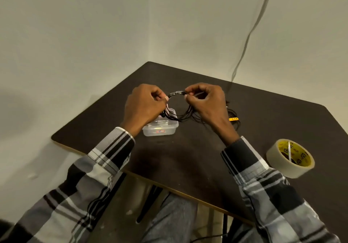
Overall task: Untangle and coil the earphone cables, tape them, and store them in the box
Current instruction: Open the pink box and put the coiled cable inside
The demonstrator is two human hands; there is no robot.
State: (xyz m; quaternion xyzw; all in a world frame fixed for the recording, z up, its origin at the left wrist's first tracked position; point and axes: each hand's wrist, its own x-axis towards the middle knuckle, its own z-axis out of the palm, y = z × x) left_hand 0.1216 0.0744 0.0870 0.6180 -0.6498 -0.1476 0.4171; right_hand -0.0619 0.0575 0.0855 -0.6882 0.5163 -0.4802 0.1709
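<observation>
A coil of black earphone cable (180, 117) hangs in the air between my two hands, above the dark table (188, 158). My left hand (145, 107) pinches the coil's top on the left, and my right hand (205, 101) pinches it on the right. A shiny strip of clear tape (177, 92) wraps the cable between my fingertips. Under my left hand stands a small clear plastic box (161, 128). More black cable (234, 117) with a yellow tag (233, 119) lies on the table behind my right wrist.
A roll of clear tape with a yellow core (290, 158) stands at the table's right side near the front edge. The table fits into a corner of two walls. A thin grey wire (250, 33) runs down the right wall.
</observation>
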